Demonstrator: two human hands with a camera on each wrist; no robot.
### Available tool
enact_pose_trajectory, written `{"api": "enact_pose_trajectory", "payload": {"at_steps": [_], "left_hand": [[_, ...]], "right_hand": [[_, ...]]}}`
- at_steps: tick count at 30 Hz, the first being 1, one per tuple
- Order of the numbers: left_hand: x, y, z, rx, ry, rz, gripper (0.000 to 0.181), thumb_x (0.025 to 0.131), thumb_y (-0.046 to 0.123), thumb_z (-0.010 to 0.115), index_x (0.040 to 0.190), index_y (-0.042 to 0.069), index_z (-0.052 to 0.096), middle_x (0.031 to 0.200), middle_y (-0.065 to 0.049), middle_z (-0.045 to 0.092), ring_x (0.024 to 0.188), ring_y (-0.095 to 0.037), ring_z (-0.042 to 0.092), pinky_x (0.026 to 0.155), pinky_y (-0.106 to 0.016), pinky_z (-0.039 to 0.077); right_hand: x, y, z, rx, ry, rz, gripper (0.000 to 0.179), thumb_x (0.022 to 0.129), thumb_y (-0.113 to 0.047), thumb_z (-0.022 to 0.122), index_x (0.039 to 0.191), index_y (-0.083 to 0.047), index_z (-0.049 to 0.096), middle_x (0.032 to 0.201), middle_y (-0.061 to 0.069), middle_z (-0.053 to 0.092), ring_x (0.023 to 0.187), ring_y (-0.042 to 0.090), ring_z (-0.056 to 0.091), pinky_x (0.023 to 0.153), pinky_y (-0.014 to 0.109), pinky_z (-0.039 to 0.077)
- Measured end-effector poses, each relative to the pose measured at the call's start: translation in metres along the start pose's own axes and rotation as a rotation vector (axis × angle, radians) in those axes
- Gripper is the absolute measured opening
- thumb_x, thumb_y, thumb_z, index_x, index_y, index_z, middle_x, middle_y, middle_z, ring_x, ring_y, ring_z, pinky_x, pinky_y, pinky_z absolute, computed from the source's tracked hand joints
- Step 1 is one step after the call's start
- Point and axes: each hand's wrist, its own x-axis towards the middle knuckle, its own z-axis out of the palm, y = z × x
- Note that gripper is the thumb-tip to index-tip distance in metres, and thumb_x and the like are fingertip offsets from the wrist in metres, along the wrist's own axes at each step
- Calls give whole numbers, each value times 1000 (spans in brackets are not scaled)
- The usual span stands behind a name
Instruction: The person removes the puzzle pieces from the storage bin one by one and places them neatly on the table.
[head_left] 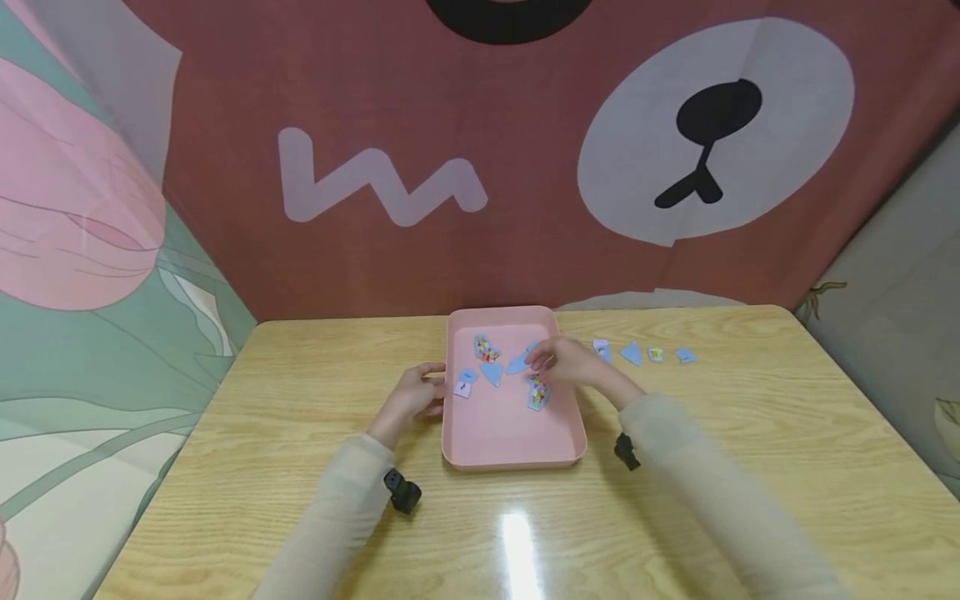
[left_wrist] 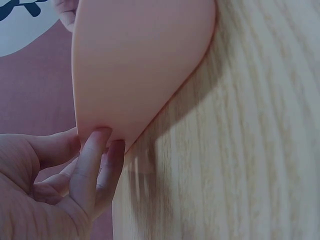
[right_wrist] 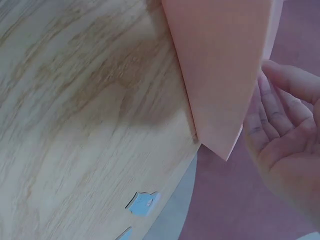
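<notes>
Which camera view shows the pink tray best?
The head view: it shows the pink tray almost whole, with small pieces inside. The left wrist view shows only its outside, with fingers against it; the right wrist view, mostly its outside too.

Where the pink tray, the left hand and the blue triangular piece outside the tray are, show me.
Pink tray (head_left: 516,435): head view, bare floor at the near end.
Left hand (head_left: 406,400): head view, back of the hand.
Blue triangular piece (head_left: 632,354): head view, middle of its upper face.

Forearms (head_left: 330,508) angled inward, left grip (head_left: 414,393) loosely curved, right grip (head_left: 564,360) farther forward, fingers bent.
</notes>
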Motion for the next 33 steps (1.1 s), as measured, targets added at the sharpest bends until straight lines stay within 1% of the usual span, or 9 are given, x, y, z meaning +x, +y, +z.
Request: {"api": "enact_pose_trajectory", "payload": {"at_steps": [2, 5, 10, 12, 18, 23, 29, 33], "left_hand": [[0, -1, 0, -1, -1, 3, 47, 96, 1, 50, 142, 5, 42, 138, -24, 51, 112, -28, 60, 64, -20, 53], [0, -2, -1, -5, 0, 2, 47, 95, 1, 50, 142, 5, 42, 138, -24, 51, 112, -28, 60, 64, -20, 53], [-2, -2, -1, -3, 3, -7, 48, 95, 1, 50, 142, 6, 42, 138, -24, 51, 112, -27, 60, 65, -20, 54], [-2, -1, -1, -4, 1, -7, 48, 95, 1, 51, 142, 6, 42, 139, -23, 50, 111, -25, 60, 65, -21, 54], [-1, 0, 0, -7, 1, 5, 48, 95, 1, 52, 141, 5, 42, 138, -24, 51, 107, -24, 61, 68, -23, 56], [0, 0, 0, -5, -7, 6, 48, 95, 2, 52, 142, 5, 42, 139, -23, 50, 112, -27, 60, 71, -24, 56], [0, 1, -1, -10, -8, -3, 48, 96, 2, 50, 143, 6, 40, 140, -22, 50, 117, -30, 58, 72, -24, 56], [1, 1, -1, -14, -8, -2, 48, 96, 2, 50, 143, 6, 40, 139, -22, 51, 116, -29, 59, 72, -24, 56]], "right_hand": [[2, -1, 3, -33, -25, -13, 28, 76, 11, 62, 104, 9, 65, 98, 22, 68, 93, 30, 65, 83, 33, 56], [3, -3, 6, -76, -49, -26, 27, 75, 12, 61, 102, 9, 65, 95, 20, 67, 90, 26, 63, 80, 29, 54], [5, -4, 9, -147, -73, -40, 25, 74, 13, 63, 98, 8, 65, 91, 20, 66, 85, 26, 62, 77, 29, 54], [5, -3, 9, -177, -84, -29, 26, 73, 13, 66, 98, 7, 65, 92, 18, 66, 86, 25, 61, 78, 30, 53], [6, -1, 9, -293, -116, -35, 34, 72, 16, 60, 103, 6, 65, 98, 16, 68, 92, 25, 61, 86, 35, 53], [5, -3, 9, -340, -129, -17, 37, 72, 15, 63, 107, 5, 66, 106, 17, 69, 100, 28, 62, 93, 39, 52], [6, -7, 11, -411, -128, 8, 37, 72, 8, 70, 108, 2, 67, 104, 15, 69, 98, 26, 62, 92, 39, 52], [6, -6, 13, -404, -120, 47, 37, 74, 2, 75, 109, 0, 66, 105, 13, 67, 99, 25, 62, 91, 39, 52]]}}
